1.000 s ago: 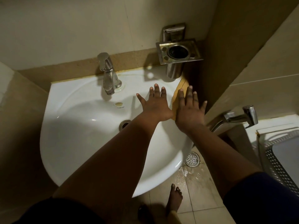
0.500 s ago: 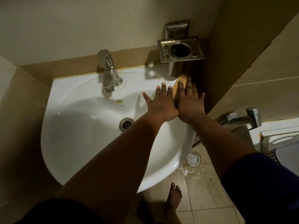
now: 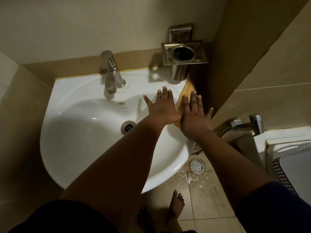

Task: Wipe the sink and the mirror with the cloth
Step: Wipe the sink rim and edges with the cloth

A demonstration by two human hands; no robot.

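sink (image 3: 70,148) rim | hands flat on cloth (image 3: 182,100) | slid slightly nearer than before

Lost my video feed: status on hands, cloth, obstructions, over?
Left hand and right hand flat, fingers straight. Yellow cloth under them on sink right rim. Tumbler holder overhangs just beyond.

Glossy white ceramic sink (image 3: 70,148), brushed metal tap (image 3: 111,73), matt tiles (image 3: 210,199)
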